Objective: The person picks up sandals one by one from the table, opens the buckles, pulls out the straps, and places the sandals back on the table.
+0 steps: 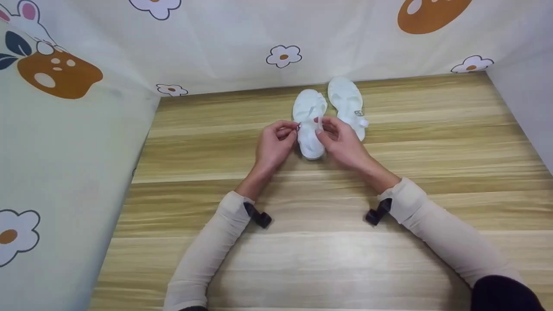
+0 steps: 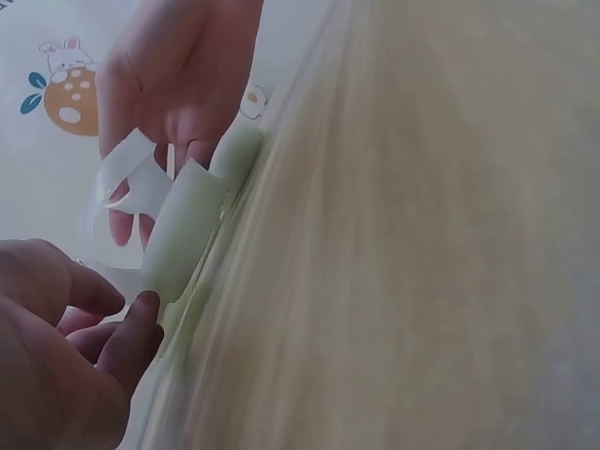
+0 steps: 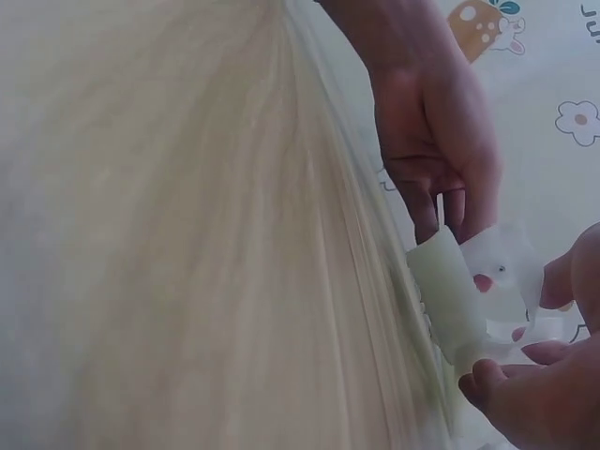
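Two white sandals lie on the wood-patterned surface, soles down. Over the nearer, left sandal point(image 1: 311, 147) both hands are at work. My left hand point(image 1: 276, 144) pinches at its left side with thumb and fingertips; the small part there is mostly hidden. On the other side, my right hand point(image 1: 343, 144) pinches the pale, translucent ankle strap point(image 1: 320, 123), which stands up from the sandal. In the left wrist view the white heel point(image 2: 183, 230) lies between the hands. The right wrist view shows the same heel point(image 3: 450, 291) with the strap looped above it.
The second sandal point(image 1: 345, 93) lies just right of the first, with a metal buckle point(image 1: 359, 113) on its outer side. A pale printed cloth point(image 1: 229, 47) rises behind the sandals and along the left. The wood-patterned surface point(image 1: 319, 263) extends toward the person.
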Motion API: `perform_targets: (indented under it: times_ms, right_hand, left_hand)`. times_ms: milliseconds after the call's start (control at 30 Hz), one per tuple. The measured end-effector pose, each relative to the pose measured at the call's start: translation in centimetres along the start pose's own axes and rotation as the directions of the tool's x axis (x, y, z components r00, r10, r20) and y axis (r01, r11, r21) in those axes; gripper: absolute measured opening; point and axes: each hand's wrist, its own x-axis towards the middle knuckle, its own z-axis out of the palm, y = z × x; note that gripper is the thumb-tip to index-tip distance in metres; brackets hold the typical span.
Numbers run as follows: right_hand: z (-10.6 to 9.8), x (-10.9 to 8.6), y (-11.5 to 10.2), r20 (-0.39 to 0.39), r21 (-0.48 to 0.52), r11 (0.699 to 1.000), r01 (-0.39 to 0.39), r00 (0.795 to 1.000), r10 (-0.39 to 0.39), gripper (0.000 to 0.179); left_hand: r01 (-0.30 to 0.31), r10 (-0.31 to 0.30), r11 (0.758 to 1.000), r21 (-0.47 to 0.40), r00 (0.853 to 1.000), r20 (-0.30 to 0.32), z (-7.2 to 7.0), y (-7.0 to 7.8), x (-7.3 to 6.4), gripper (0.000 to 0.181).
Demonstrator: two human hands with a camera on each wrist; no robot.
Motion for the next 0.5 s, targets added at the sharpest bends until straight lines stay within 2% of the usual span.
perform_targets:
  times_ms: [133,233,333,500]
  right_hand:
    - [0.5,-0.1,-1.4,-0.015,-0.010,1.000,-0.007,1.000,0.007,0.045]
    - [0.7,0.3,-1.5,-0.026,-0.001,1.000,-0.018,0.999,0.018,0.046]
    - [0.7,0.8,-1.3,-0.034,0.015,0.999,-0.031,0.999,0.031,0.048]
    - [0.7,2.3,0.8,-0.052,0.023,0.999,-0.049,0.997,0.050,0.050]
  left_hand:
    - [0.027,-0.027,1.000,0.011,1.000,-0.013,-0.1,-0.1,0.6,0.013]
    - [0.044,-0.043,0.999,0.028,0.999,-0.030,0.0,-0.1,1.0,0.012]
    - [0.057,-0.055,0.997,0.044,0.997,-0.057,0.2,-0.1,1.5,0.010]
    - [0.067,-0.062,0.997,0.046,0.994,-0.093,0.4,-0.1,2.3,0.009]
